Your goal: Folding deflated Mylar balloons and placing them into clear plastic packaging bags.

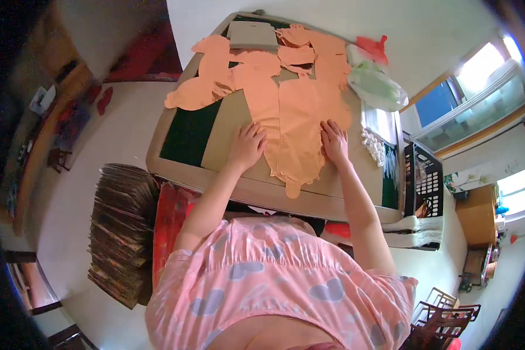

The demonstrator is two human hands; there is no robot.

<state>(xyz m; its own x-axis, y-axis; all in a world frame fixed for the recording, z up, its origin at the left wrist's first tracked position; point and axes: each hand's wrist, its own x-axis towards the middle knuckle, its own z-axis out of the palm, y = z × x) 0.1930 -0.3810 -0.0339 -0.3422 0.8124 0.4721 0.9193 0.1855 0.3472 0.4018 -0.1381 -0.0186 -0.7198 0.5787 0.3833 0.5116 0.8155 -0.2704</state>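
Observation:
A large orange cut-out sheet [300,125], paper-like, with a scalloped edge and a rounded tab at its near end, lies on a brown board [224,137] on the table. A seam or fold line runs down its middle. Fingers spread, my left hand [248,146] rests on the sheet's left edge. On its right edge my right hand [334,143] lies flat with fingers stretched out. Neither hand grips anything visible. More orange cut-out pieces [214,64] overlap toward the far side, around a flat grey-brown board [253,36].
On the table's right side are a pale green plastic bag [376,86], a red bag [372,48] and white strings [372,146]. A black crate [430,184] stands to the right of the table. At the floor on the left rises a tall stack of brown sheets [122,227].

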